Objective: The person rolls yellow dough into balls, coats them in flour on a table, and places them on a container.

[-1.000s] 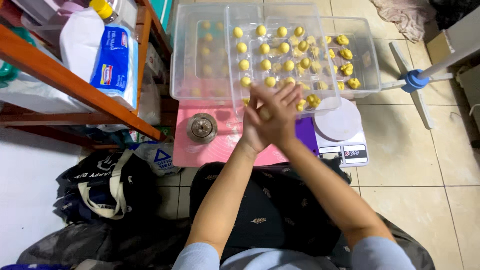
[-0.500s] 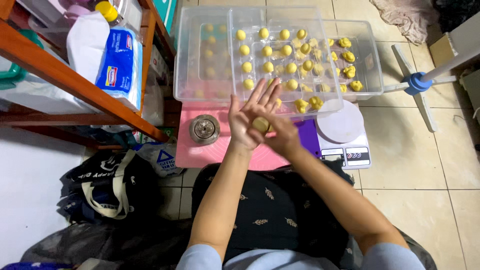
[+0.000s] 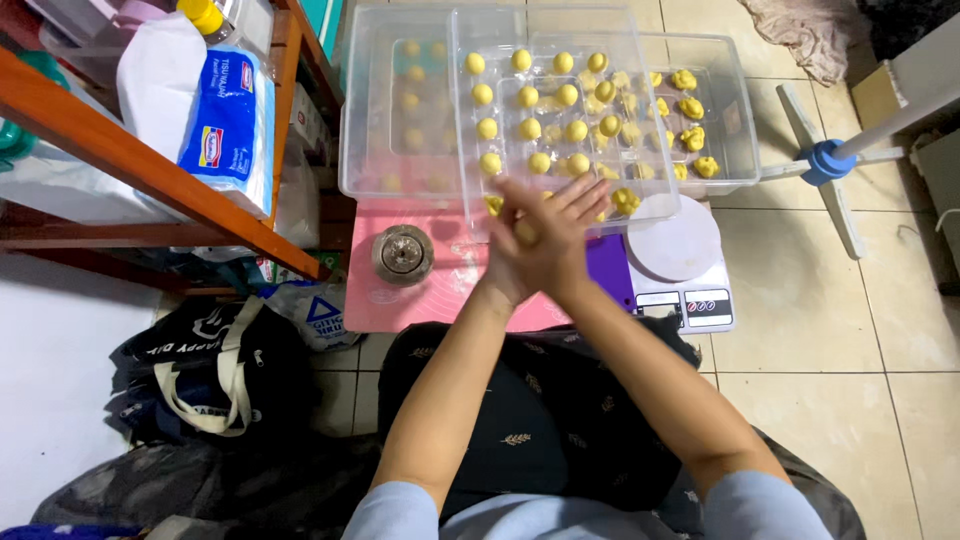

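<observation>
Both palms press together over the pink mat (image 3: 420, 300), the left hand (image 3: 520, 255) and right hand (image 3: 565, 235) with fingers stretched flat around a yellow dough ball (image 3: 525, 232). Just right sits a white scale (image 3: 680, 265). Beyond, clear trays (image 3: 400, 100) hold rows of yellow balls.

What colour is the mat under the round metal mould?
Pink mat, seen from the head camera, beneath the mould.

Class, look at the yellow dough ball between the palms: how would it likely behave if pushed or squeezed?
The dough ball, pressed between left hand and right hand, looks soft, so it probably dents easily. Being round, it would likely roll on the pink mat.
</observation>
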